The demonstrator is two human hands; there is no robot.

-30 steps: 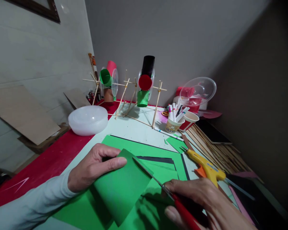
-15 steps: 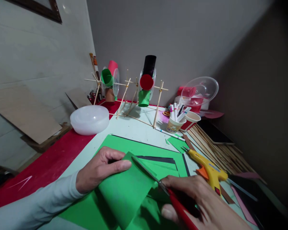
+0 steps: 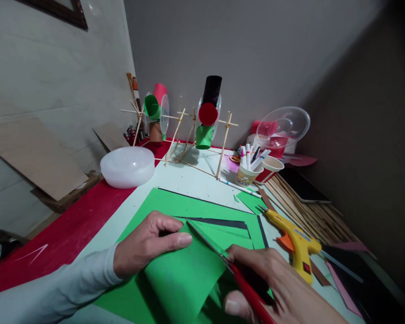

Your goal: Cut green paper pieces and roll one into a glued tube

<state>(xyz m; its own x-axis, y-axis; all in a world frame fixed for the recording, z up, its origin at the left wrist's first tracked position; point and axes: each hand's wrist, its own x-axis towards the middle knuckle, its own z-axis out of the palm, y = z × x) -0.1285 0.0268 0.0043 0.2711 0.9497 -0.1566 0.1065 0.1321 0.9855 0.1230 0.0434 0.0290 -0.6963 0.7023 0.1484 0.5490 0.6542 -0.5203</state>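
My left hand (image 3: 155, 238) pinches the upper left edge of a curled sheet of green paper (image 3: 185, 274) between thumb and fingers. In my right hand (image 3: 270, 279) is a pair of scissors (image 3: 243, 279) with red handles, its blades lying along the sheet's upper edge, tips near my left thumb. The blades look nearly closed. Beneath both hands lie more green sheets (image 3: 189, 202), with dark paper showing at their edges. The lower part of the held sheet runs out of the picture.
A yellow glue gun (image 3: 300, 243) lies to the right, beside bamboo sticks (image 3: 300, 202). Behind stand a cup of markers (image 3: 248, 173), white plastic bowls (image 3: 127, 166) and stick frames (image 3: 222, 144) carrying wheels with coloured paper tubes (image 3: 204, 137).
My left hand and the green paper have shifted slightly right. The scissor tips now sit closer to my left thumb, and the blades look a little more closed.
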